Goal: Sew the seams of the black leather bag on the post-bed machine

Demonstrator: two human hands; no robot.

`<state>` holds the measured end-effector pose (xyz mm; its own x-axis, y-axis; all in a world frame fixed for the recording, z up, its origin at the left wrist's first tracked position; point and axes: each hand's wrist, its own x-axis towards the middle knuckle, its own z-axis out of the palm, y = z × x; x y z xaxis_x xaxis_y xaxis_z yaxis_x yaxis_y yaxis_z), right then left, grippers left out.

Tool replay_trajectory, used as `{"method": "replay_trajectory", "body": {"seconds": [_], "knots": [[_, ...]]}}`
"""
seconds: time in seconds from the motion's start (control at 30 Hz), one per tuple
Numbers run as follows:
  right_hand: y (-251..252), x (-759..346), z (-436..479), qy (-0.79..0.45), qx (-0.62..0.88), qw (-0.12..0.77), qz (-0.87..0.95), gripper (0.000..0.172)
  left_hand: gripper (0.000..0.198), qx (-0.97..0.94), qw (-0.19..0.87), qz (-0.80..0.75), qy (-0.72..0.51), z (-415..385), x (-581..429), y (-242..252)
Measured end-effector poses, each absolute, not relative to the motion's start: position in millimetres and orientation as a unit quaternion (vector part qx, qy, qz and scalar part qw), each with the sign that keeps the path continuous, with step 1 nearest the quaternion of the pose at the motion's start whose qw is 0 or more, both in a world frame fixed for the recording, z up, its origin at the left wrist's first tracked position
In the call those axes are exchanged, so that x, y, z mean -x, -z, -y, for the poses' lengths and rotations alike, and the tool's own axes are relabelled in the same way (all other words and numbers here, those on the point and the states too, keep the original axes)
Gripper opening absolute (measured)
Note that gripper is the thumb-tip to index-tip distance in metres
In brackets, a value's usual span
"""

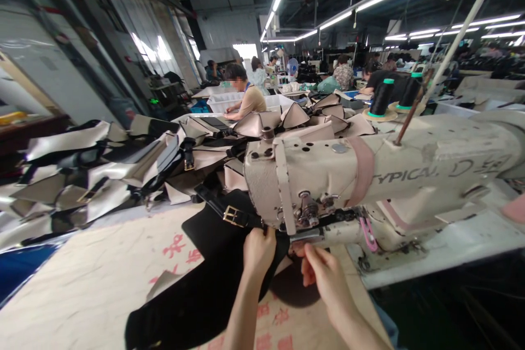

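Black fabric piece (213, 279) with a strap and brass buckle (233, 215) lies on the table (82, 290), running under the sewing machine (328, 186). Left hand (258, 249) grips its top edge, fingers closed. Right hand (318, 268) pinches the fabric just beside, below the needle.

Work table (102, 279) covered with a beige sheet printed in red characters. Directly on it — black fabric piece (205, 284) with strap and brass buckle (233, 215), heap of cut beige-and-black pieces (102, 169) at far left, cream sewing machine (369, 186) to the right.
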<state>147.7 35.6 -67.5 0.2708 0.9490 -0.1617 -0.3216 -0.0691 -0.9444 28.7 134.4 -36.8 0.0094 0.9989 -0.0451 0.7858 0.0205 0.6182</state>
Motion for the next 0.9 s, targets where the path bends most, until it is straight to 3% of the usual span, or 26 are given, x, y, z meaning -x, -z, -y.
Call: {"method": "replay_trajectory", "body": {"seconds": [0.1, 0.23, 0.3, 0.47, 0.7, 0.8, 0.9], "knots": [[59.1, -208.6, -2.3, -0.357, 0.59, 0.595, 0.413, 0.036, 0.028, -0.668, 0.255, -0.664, -0.219, -135.0, -27.5, 38.6], [48.3, -314.3, 32.8, 0.108, 0.67, 0.558, 0.477, 0.024, 0.026, -0.669, 0.256, -0.663, -0.219, -136.5, -27.0, 38.4], [46.5, -363.1, 40.9, 0.248, 0.665, 0.499, 0.497, 0.027, 0.025, -0.672, 0.255, -0.659, -0.223, -137.8, -27.4, 37.3], [69.6, -422.9, 43.2, 0.286, 0.638, 0.358, 0.619, 0.042, 0.027, -0.674, 0.253, -0.655, -0.23, -139.6, -27.7, 36.5], [134.7, -406.4, 42.4, 0.317, 0.628, 0.392, 0.593, 0.05, 0.023, -0.664, 0.249, -0.669, -0.221, -131.0, -26.0, 35.3], [122.6, -411.7, 43.7, 0.311, 0.635, 0.393, 0.588, 0.051, 0.024, -0.66, 0.249, -0.675, -0.218, -127.8, -24.2, 36.1], [91.5, -425.1, 47.2, 0.289, 0.635, 0.399, 0.595, 0.039, 0.026, -0.658, 0.247, -0.677, -0.219, -128.1, -22.6, 37.8]]}}
